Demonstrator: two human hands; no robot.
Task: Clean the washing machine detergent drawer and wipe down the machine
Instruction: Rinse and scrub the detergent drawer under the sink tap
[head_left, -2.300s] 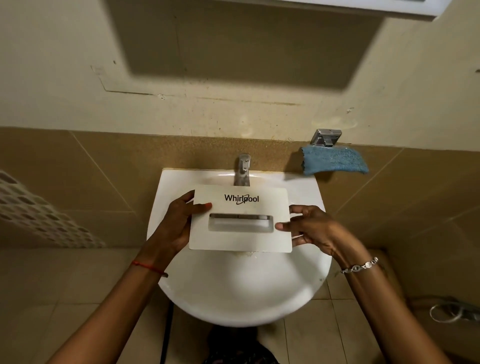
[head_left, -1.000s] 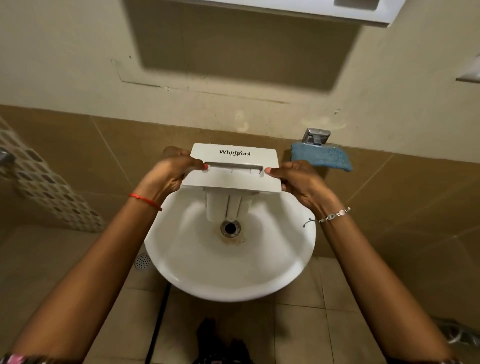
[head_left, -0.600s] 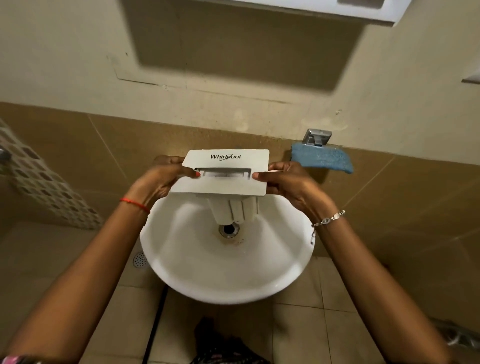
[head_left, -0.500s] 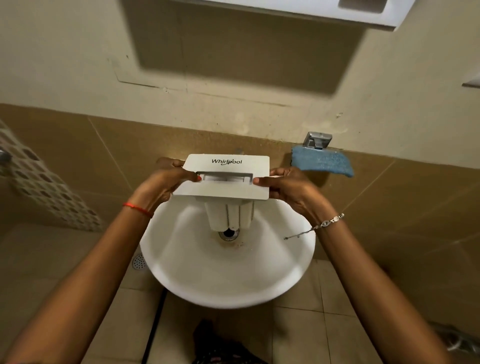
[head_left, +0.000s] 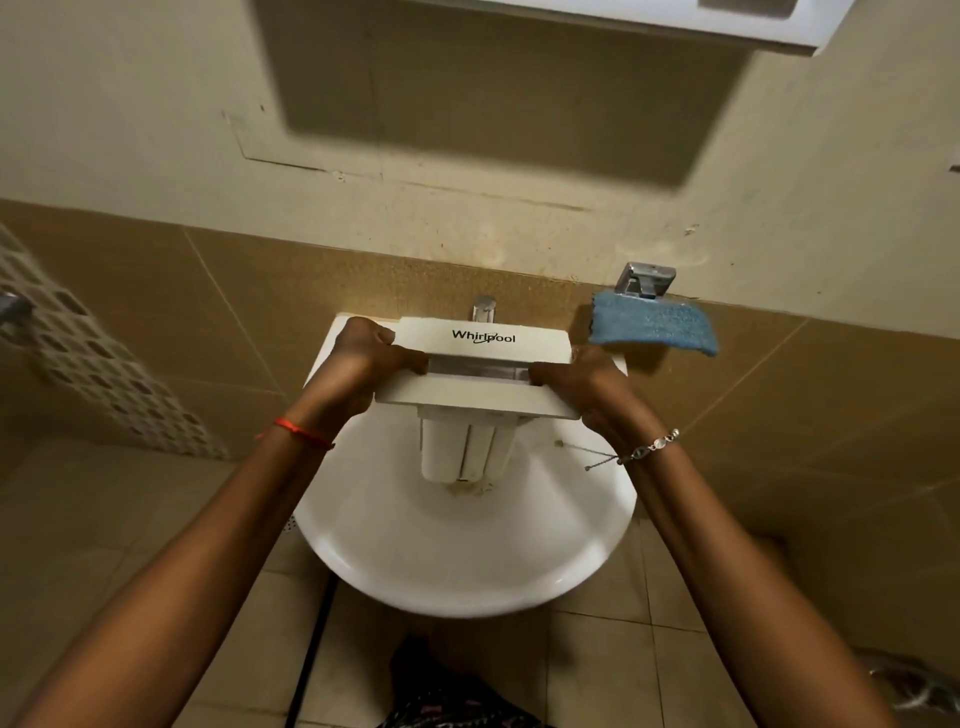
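Note:
A white detergent drawer (head_left: 480, 395) with a Whirlpool logo on its front panel hangs over the white wash basin (head_left: 467, 561), its tray pointing down into the bowl above the drain. My left hand (head_left: 363, 364) grips the panel's left end and my right hand (head_left: 576, 379) grips its right end, thumbs in the handle recess. The tap (head_left: 484, 307) shows just behind the panel's top edge.
A blue cloth (head_left: 652, 330) hangs from a metal holder (head_left: 644, 280) on the wall, right of the basin. A white cabinet edge (head_left: 623, 26) runs overhead. A patterned tile strip (head_left: 98, 353) is at the left, and tiled floor lies below.
I have tipped the drawer from flat-on facing me to hanging tray-down in the basin. In the last half second it has sunk a little lower toward the drain.

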